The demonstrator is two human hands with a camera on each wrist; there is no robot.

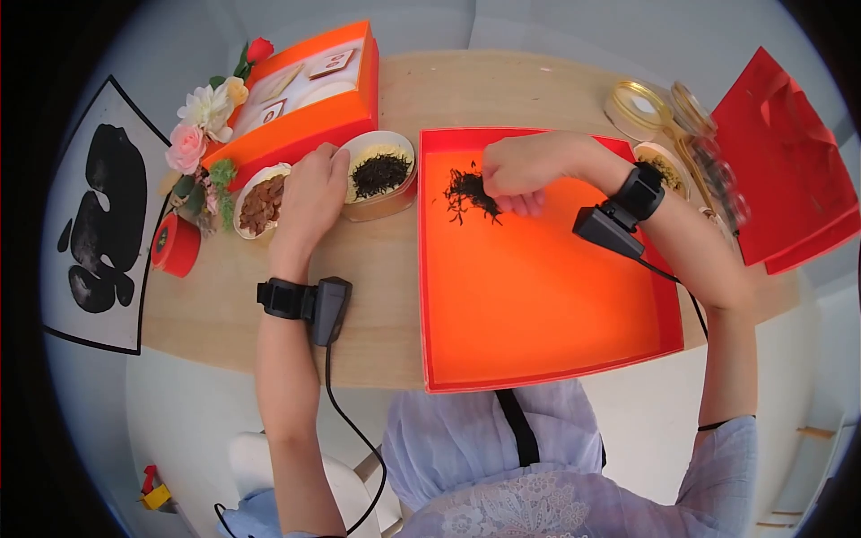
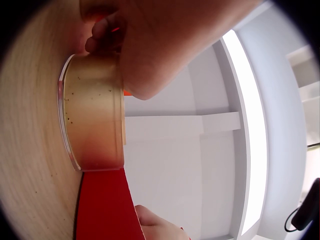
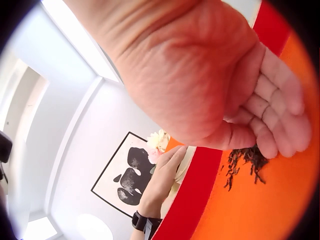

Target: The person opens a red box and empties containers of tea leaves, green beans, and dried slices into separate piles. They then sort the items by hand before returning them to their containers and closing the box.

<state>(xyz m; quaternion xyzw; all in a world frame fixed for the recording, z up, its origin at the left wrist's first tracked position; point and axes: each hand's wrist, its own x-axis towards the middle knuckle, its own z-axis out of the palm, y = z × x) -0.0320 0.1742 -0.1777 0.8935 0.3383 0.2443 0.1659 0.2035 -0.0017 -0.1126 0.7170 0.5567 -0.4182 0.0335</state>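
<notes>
Over the orange tray [image 1: 538, 305], the right hand [image 1: 518, 175] has its fingers curled down onto a small heap of dark tea leaves [image 1: 468, 193] near the tray's far left corner, pinching or raking them together; from the right wrist view the fingertips [image 3: 272, 145] sit right on the pile, though whether any leaves are actually gripped cannot be told. Meanwhile the left hand [image 1: 312, 193] wraps its fingers around the side of a round gold tin [image 1: 381, 175] holding more dark tea, likely steadying it just beside the tray's left wall so leaves can pass across easily. A second dish of brown dried pieces [image 1: 262, 202] lies touching that hand's outer side. Everything rests on a pale wooden table [image 1: 377, 296] with rounded corners. Further back stand an orange gift box [image 1: 305, 108], artificial flowers [image 1: 204, 121], glass jars [image 1: 668, 112] and a red lid [image 1: 785, 170], with white walls and an ink painting [image 1: 99, 224] around.
</notes>
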